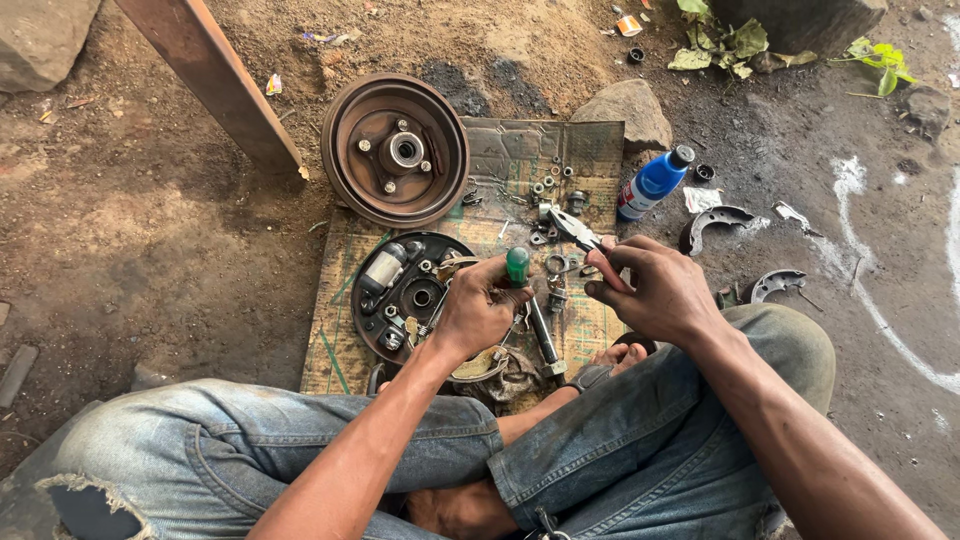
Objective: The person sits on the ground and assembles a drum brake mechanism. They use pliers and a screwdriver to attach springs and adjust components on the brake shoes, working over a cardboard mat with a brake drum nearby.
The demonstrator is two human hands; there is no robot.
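left hand [480, 308] fingers closed on green-handled steel screwdriver [517, 266] | right hand [655, 290] fingers gripping red-handled metal pliers [578, 234] | round black metal brake backing plate [372, 310] just left of left fingers, partly stripped | rusty brown steel brake drum [395, 150] off, beyond fingers | 2 curved brake shoes [715, 222] right, unfitted

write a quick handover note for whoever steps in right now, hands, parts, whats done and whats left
Left hand: closed on a green-handled screwdriver, tip down at the brake backing plate.
Right hand: gripping pliers, jaws pointing toward the loose nuts and washers.
Parts: brake drum is off and lies on the cardboard mat above the plate. Two brake shoes lie in the dirt to the right; blue bottle at the mat's edge.
Done: drum and shoes removed.
Left: the plate's small fittings look unfinished; shoes and drum not refitted.
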